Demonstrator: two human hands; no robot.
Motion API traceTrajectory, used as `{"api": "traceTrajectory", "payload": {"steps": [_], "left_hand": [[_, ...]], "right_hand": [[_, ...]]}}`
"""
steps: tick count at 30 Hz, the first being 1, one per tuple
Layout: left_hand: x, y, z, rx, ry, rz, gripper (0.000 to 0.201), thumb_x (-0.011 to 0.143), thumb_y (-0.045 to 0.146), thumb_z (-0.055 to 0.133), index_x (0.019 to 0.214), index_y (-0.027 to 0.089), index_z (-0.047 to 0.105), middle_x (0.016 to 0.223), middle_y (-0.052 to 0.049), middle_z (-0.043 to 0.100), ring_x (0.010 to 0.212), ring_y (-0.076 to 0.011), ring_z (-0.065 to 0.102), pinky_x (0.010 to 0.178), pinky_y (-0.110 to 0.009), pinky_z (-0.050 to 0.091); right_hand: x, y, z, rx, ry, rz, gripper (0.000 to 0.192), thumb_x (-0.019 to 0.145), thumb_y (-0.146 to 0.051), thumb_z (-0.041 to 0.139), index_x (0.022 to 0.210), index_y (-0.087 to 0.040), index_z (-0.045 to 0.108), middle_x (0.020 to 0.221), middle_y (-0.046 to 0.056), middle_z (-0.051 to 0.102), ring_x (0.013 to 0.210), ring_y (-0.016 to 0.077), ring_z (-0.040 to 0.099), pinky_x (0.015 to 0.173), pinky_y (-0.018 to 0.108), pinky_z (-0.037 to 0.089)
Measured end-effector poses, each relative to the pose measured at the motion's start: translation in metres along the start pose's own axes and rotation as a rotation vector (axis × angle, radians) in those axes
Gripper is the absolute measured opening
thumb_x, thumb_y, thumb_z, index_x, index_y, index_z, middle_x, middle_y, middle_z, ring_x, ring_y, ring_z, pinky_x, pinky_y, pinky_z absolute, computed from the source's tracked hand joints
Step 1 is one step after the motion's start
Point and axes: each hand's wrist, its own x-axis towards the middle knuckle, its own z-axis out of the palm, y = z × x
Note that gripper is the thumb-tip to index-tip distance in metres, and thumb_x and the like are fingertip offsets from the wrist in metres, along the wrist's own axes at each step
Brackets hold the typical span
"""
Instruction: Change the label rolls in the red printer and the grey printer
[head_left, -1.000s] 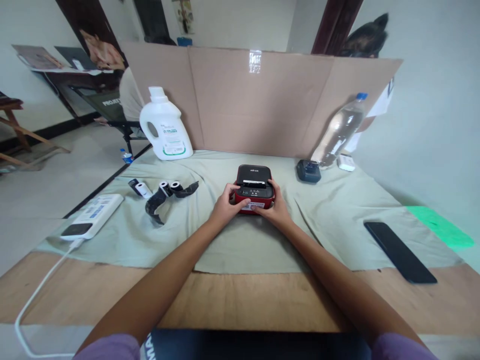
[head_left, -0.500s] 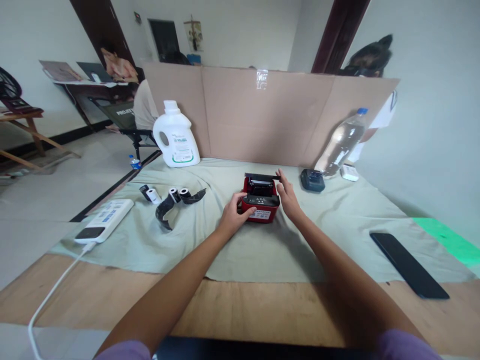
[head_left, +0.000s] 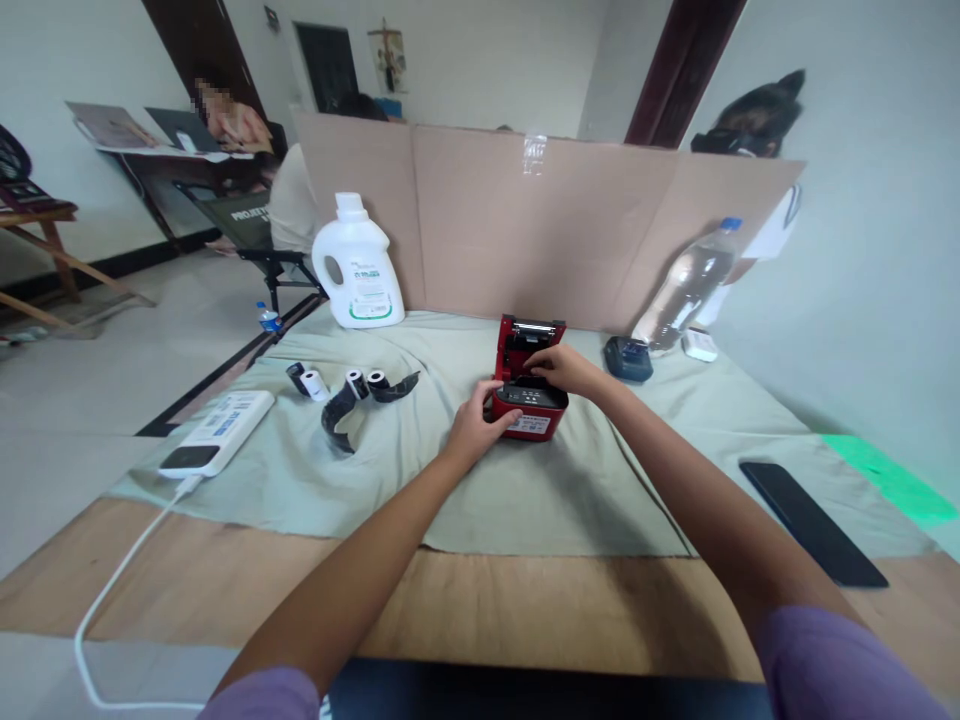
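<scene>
A small red and black receipt printer [head_left: 534, 421] stands on the cloth in front of me, its lid [head_left: 531, 340] raised at the back. My left hand [head_left: 478, 420] grips the printer's left side, thumb on the front and fingers at the top edge. My right hand [head_left: 561, 370] reaches over the right side into the open compartment, fingers bent together; the fingertips are partly hidden, and what they hold, if anything, cannot be made out. To the left lie several small paper rolls [head_left: 313, 385], some with dark strips [head_left: 341, 422] unrolled.
A white power bank [head_left: 221, 435] with a cable lies left. A white jug [head_left: 360, 265] and a tilted water bottle [head_left: 686, 290] stand before a cardboard screen [head_left: 480, 220]. At right are a dark blue device [head_left: 628, 360] and a black phone [head_left: 814, 525]. People sit beyond.
The printer's lid has swung up and back. My right hand has moved from the lid's right edge into the compartment, while my left hand keeps its hold.
</scene>
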Motion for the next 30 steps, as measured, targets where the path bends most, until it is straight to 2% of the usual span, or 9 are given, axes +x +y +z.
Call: {"api": "traceTrajectory", "payload": {"steps": [2, 5, 11, 14, 17, 21, 24, 27, 30], "left_hand": [[0.0, 0.0, 0.0, 0.009, -0.009, 0.011, 0.055, 0.08, 0.044, 0.079, 0.126, 0.026, 0.056, 0.118, -0.007, 0.071, 0.108, -0.0254, 0.07, 0.093, -0.039, 0.058], [0.0, 0.002, -0.002, 0.024, -0.017, 0.031, 0.054, 0.081, 0.047, 0.078, 0.126, 0.026, 0.056, 0.119, -0.007, 0.07, 0.109, -0.0255, 0.069, 0.095, -0.04, 0.057], [0.0, 0.009, -0.004, 0.055, -0.016, 0.066, 0.052, 0.082, 0.046, 0.077, 0.125, 0.026, 0.057, 0.124, -0.007, 0.069, 0.112, -0.0258, 0.067, 0.099, -0.041, 0.054], [-0.001, 0.011, -0.005, 0.07, -0.032, 0.054, 0.053, 0.082, 0.046, 0.077, 0.126, 0.026, 0.057, 0.121, -0.007, 0.07, 0.109, -0.0259, 0.068, 0.097, -0.041, 0.054], [-0.001, 0.014, -0.007, 0.074, -0.032, 0.04, 0.054, 0.08, 0.047, 0.078, 0.126, 0.027, 0.057, 0.12, -0.006, 0.07, 0.109, -0.0265, 0.068, 0.095, -0.041, 0.055], [-0.001, 0.016, -0.008, 0.063, -0.045, 0.042, 0.056, 0.079, 0.049, 0.078, 0.127, 0.029, 0.058, 0.123, -0.006, 0.07, 0.112, -0.0281, 0.067, 0.097, -0.042, 0.054], [-0.001, 0.014, -0.007, 0.036, -0.035, 0.043, 0.059, 0.079, 0.048, 0.078, 0.13, 0.026, 0.057, 0.124, -0.008, 0.069, 0.117, -0.0303, 0.064, 0.103, -0.045, 0.05], [0.0, 0.008, -0.004, 0.014, 0.0, 0.101, 0.055, 0.082, 0.038, 0.076, 0.131, 0.021, 0.056, 0.13, -0.012, 0.065, 0.125, -0.0323, 0.06, 0.109, -0.046, 0.046], [0.002, 0.005, -0.002, -0.016, -0.033, 0.179, 0.047, 0.085, 0.028, 0.072, 0.129, 0.021, 0.056, 0.129, -0.013, 0.064, 0.121, -0.0298, 0.062, 0.109, -0.045, 0.046]], "right_hand": [[0.014, 0.002, -0.003, -0.012, -0.2, -0.057, 0.029, 0.08, -0.01, 0.063, 0.101, -0.022, 0.08, 0.103, 0.005, 0.08, 0.093, 0.0211, 0.073, 0.083, 0.028, 0.053], [0.031, -0.002, -0.002, -0.086, -0.375, -0.055, 0.029, 0.073, -0.007, 0.067, 0.091, -0.023, 0.082, 0.094, 0.005, 0.08, 0.086, 0.0232, 0.074, 0.077, 0.029, 0.053], [0.049, -0.02, 0.006, -0.256, -0.465, 0.079, 0.039, 0.059, 0.004, 0.066, 0.082, -0.024, 0.08, 0.074, 0.004, 0.075, 0.073, 0.0247, 0.07, 0.072, 0.034, 0.051], [0.042, -0.02, -0.002, -0.243, -0.427, 0.036, 0.033, 0.061, 0.002, 0.065, 0.081, -0.021, 0.077, 0.074, 0.005, 0.073, 0.071, 0.0226, 0.067, 0.069, 0.032, 0.049], [0.022, -0.02, -0.02, -0.077, -0.261, -0.037, 0.028, 0.069, -0.005, 0.063, 0.092, -0.019, 0.074, 0.078, 0.006, 0.072, 0.067, 0.0196, 0.064, 0.064, 0.032, 0.047], [0.003, -0.049, -0.03, 0.259, -0.05, -0.107, 0.031, 0.079, -0.02, 0.059, 0.11, -0.021, 0.063, 0.089, 0.006, 0.072, 0.074, 0.0212, 0.067, 0.066, 0.033, 0.051], [0.015, -0.098, -0.007, 0.41, -0.019, -0.301, 0.029, 0.079, -0.016, 0.056, 0.107, -0.021, 0.061, 0.096, 0.005, 0.071, 0.083, 0.0202, 0.068, 0.071, 0.03, 0.051], [0.043, -0.149, 0.039, 0.172, -0.164, -0.431, 0.026, 0.075, -0.006, 0.057, 0.096, -0.02, 0.065, 0.093, 0.002, 0.071, 0.084, 0.0175, 0.065, 0.075, 0.026, 0.047], [0.07, -0.18, 0.091, 0.041, -0.242, -0.431, 0.024, 0.079, -0.01, 0.063, 0.1, -0.02, 0.067, 0.097, 0.003, 0.073, 0.088, 0.0188, 0.066, 0.075, 0.025, 0.044]]}}
